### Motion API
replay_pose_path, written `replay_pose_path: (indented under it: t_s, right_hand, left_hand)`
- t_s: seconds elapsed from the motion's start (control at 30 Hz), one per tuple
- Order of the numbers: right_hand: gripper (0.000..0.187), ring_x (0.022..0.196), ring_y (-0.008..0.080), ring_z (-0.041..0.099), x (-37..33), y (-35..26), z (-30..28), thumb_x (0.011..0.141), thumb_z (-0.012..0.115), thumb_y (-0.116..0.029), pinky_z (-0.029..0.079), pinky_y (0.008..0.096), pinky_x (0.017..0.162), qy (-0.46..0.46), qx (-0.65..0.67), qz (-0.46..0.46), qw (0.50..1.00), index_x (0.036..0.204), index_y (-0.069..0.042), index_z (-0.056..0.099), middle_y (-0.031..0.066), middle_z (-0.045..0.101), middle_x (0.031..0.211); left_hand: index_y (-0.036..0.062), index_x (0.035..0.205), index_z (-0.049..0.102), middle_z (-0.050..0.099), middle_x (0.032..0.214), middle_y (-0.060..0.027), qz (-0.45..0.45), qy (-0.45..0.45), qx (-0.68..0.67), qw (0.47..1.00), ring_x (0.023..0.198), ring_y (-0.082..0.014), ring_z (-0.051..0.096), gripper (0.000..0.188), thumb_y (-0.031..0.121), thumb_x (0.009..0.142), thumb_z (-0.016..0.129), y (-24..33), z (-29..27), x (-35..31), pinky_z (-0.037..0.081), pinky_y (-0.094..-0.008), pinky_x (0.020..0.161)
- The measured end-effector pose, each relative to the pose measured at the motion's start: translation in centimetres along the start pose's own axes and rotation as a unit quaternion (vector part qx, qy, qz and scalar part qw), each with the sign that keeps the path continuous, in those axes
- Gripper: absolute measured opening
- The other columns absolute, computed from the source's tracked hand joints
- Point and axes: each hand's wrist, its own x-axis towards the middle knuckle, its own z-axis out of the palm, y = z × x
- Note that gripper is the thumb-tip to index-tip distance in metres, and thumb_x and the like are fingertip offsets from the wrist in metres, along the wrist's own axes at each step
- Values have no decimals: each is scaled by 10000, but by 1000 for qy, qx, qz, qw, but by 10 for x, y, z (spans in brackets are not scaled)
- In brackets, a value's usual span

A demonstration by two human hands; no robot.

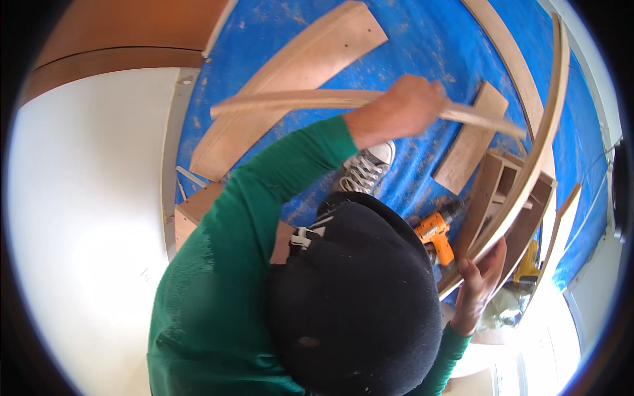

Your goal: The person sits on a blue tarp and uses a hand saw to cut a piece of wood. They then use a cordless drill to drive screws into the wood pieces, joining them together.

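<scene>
Wooden strip point(290, 99); left hand point(411, 107) curled around it.

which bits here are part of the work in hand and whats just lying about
In hand:
thin wooden strip, gripped by the left hand
long curved strip, with the right hand at its near end

Seemingly just lying about:
wide curved board
short flat board
orange drill
wooden box

Blue tarp point(422, 39), wrinkled w/ pale debris. Directly on it: wide curved bd point(290, 79) upper L; short plank point(472, 135) R of ctr; compartmented wood box point(481, 191); orange drill point(434, 230) just beside box.
</scene>
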Motion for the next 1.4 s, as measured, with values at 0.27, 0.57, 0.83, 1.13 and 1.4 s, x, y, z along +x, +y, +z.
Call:
replay_pose_path:
  t_s: [0.27, 0.57, 0.83, 1.13, 1.4]
  right_hand:
    - [1400, 1456, 324, 540, -18, -4, -2, 665, 1040, -504, 429, 439, 1222, 2, 15, -2, 1000, 1707, 73, 304, 179, 534, 1558]
    - [1408, 1440, 323, 532, -20, -5, -12, 639, 1025, -346, 422, 446, 1246, 4, 41, -9, 999, 1719, 68, 222, 205, 505, 1549]
    - [1261, 1318, 300, 582, 19, 0, -1, 694, 1030, -290, 501, 435, 1154, 23, -165, -72, 983, 1658, 81, 306, 204, 553, 1435]
    - [1113, 1290, 421, 522, 60, 30, 57, 717, 1000, -291, 480, 517, 1139, 13, -177, -77, 981, 1531, 112, 357, 260, 475, 1357]
    - [1082, 1249, 371, 559, 68, 26, 85, 711, 1012, -301, 518, 491, 1088, -7, -154, -101, 983, 1530, 61, 405, 233, 499, 1343]
  left_hand:
    - [105, 1060, 815, 736, 1038, -122, 106, -93, 58, 988, 925, -322, 785, 151, 137, 939, 731, 6, -22, 26, 631, -468, 713]
    - [94, 979, 775, 704, 1062, -59, 212, -30, 63, 975, 925, -295, 694, 156, 62, 827, 762, -37, -67, 5, 559, -449, 788]
    - [102, 720, 753, 686, 1083, -18, 272, -12, 144, 951, 1093, -256, 648, 117, 125, 834, 771, -22, -29, 52, 569, -401, 882]
    - [128, 1038, 835, 724, 1246, -16, 219, 29, -28, 975, 1137, -270, 638, 184, 100, 876, 750, -34, 38, 39, 582, -408, 948]
    - [143, 1104, 835, 749, 1271, -6, 229, 32, 13, 973, 1221, -259, 650, 226, 131, 896, 746, -51, 33, 27, 557, -425, 1075]
